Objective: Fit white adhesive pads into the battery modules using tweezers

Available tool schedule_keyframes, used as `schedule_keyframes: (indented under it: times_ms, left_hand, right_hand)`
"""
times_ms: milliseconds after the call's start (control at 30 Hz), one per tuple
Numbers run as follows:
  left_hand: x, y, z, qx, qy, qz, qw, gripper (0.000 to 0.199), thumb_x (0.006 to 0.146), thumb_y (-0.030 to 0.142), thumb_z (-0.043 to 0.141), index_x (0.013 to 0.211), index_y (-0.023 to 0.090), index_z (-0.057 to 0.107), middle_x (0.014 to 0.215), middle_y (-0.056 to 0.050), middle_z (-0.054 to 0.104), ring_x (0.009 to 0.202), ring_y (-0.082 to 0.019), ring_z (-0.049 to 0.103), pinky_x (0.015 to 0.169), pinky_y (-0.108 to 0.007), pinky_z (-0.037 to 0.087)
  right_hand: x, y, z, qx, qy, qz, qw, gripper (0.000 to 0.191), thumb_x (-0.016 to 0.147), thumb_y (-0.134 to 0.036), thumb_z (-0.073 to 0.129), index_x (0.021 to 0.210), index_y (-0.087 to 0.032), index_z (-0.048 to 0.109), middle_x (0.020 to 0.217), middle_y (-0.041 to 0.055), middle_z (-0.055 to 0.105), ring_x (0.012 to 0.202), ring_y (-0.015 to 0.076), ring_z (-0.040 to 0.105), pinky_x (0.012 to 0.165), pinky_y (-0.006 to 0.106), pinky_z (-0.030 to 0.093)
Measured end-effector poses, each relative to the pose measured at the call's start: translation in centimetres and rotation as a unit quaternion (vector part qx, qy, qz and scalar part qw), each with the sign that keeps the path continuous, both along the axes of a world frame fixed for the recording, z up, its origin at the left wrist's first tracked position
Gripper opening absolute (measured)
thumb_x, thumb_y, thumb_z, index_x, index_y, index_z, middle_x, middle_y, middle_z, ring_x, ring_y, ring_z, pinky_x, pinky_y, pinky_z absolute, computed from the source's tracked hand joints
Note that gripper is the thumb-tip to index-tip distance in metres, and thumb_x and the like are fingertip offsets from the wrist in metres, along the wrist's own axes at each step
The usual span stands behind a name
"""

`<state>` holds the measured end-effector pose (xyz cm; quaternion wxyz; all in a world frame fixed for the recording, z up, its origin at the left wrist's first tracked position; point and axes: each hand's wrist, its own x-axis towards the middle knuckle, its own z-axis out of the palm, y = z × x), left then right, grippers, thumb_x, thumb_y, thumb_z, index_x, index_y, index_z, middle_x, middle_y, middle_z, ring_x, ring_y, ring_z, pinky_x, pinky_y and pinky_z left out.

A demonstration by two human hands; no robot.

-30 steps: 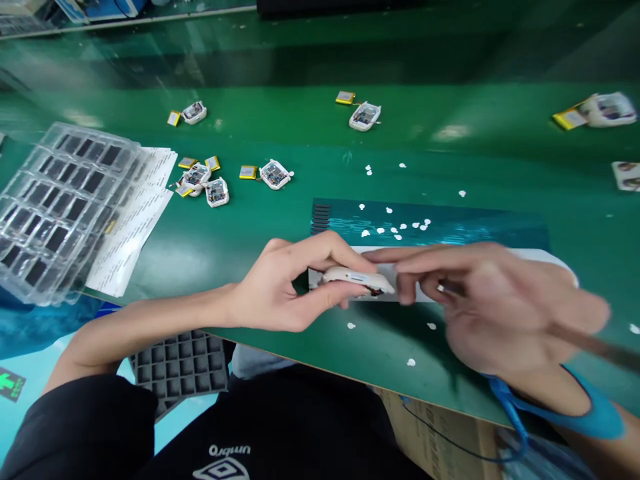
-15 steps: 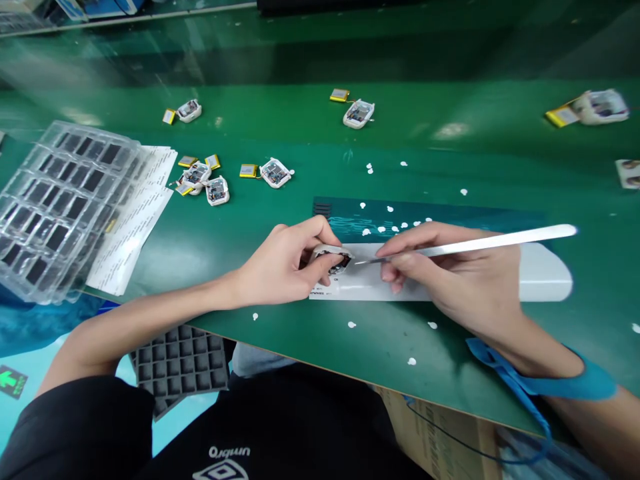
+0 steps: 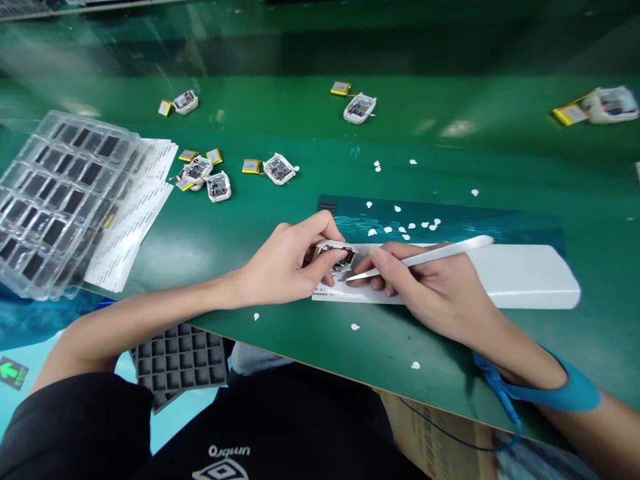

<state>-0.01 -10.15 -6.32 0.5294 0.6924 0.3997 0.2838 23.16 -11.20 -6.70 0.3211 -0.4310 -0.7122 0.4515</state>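
Note:
My left hand (image 3: 293,263) pinches a small white electronic device case (image 3: 353,251) between thumb and fingers, its open side with the circuit parts facing up. In my right hand (image 3: 430,287) is a pair of tweezers (image 3: 450,249), held like a pen. Their tip points down and left at small dark print on a white label strip (image 3: 530,277), just below the case. Whether the tip touches the strip I cannot tell. My fingers hide part of the case. Small white round stickers with tabs (image 3: 388,230) lie behind the right hand on a teal film (image 3: 500,223).
More open white cases with yellow-edged batteries (image 3: 279,169) are spread over the green table (image 3: 240,247). Clear plastic trays (image 3: 50,213) are stacked at left on printed white sheets (image 3: 130,247). A black compartment tray (image 3: 180,363) sits below the table edge. A blue wrist strap (image 3: 575,393) circles my right wrist.
My right hand has moved left, bringing the tweezers' tip down onto or over the strip's print beside the case. The left hand keeps its grip on the case, whose open side shows slightly more.

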Motion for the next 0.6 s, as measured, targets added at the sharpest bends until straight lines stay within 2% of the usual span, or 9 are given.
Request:
schedule_keyframes:
  times_ms: [267, 367, 467, 600]
  left_hand:
    - [-0.1, 0.1, 0.2, 0.0, -0.004, -0.004, 1.0, 0.011, 0.103, 0.023, 0.059, 0.097, 0.021, 0.051, 0.071, 0.004, 0.067, 0.065, -0.014, 0.08, 0.047, -0.015, 0.047]
    - [-0.1, 0.1, 0.1, -0.01, -0.006, 0.001, 1.0, 0.011, 0.103, 0.024, 0.06, 0.097, 0.021, 0.051, 0.072, 0.004, 0.066, 0.065, -0.014, 0.08, 0.046, -0.015, 0.047]
    - [-0.1, 0.3, -0.1, -0.055, -0.024, 0.006, 0.998, 0.013, 0.102, 0.025, 0.062, 0.097, 0.02, 0.051, 0.074, 0.003, 0.069, 0.066, -0.016, 0.081, 0.049, -0.017, 0.052]
    - [-0.1, 0.8, -0.3, -0.128, -0.074, 0.013, 0.989, 0.018, 0.1, 0.026, 0.066, 0.095, 0.021, 0.05, 0.073, 0.004, 0.069, 0.064, -0.015, 0.08, 0.055, -0.019, 0.058]
  right_hand:
    - [0.0, 0.4, 0.1, -0.029, 0.006, 0.022, 0.999, 0.058, 0.107, -0.072, 0.057, 0.079, -0.028, 0.082, 0.066, 0.0017, 0.071, 0.05, 0.0139, 0.056, 0.044, 0.028, 0.044]
    - [0.2, 0.7, 0.0, -0.066, 0.013, 0.035, 0.997, 0.057, 0.105, -0.074, 0.059, 0.081, -0.028, 0.083, 0.073, 0.0031, 0.076, 0.056, 0.0148, 0.062, 0.049, 0.027, 0.049]
    - [0.4, 0.9, 0.1, -0.096, 0.032, 0.027, 0.995, 0.059, 0.102, -0.076, 0.063, 0.08, -0.025, 0.082, 0.076, 0.0049, 0.077, 0.063, 0.0161, 0.068, 0.056, 0.027, 0.054]
    - [0.5, 1.0, 0.5, -0.107, 0.033, 0.005, 0.994, 0.067, 0.1, -0.08, 0.062, 0.072, -0.022, 0.081, 0.076, 0.0076, 0.077, 0.064, 0.0169, 0.067, 0.058, 0.029, 0.055]
